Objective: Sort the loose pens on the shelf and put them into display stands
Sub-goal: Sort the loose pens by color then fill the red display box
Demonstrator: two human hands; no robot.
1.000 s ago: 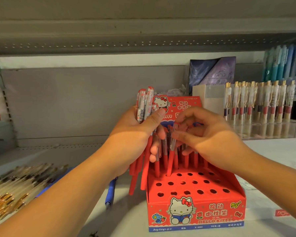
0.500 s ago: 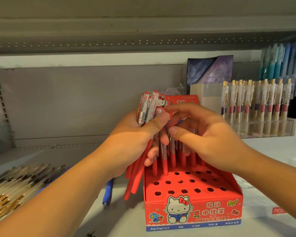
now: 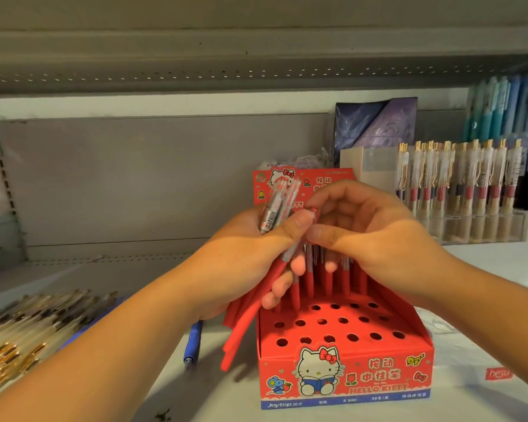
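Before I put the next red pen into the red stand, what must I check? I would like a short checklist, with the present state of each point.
1. Left hand grips the bundle of red pens: ok.
2. Right hand pinches the top of a single pen: ok.
3. Single pen is free of the bundle: cannot tell, the left thumb lies across it.
4. Stand has free holes: ok, the front rows are open.
5. Stand sits flat on the shelf: ok.
6. No loose pens left: not ok, a blue pen lies left of the stand, and a pile of gold pens lies further left.
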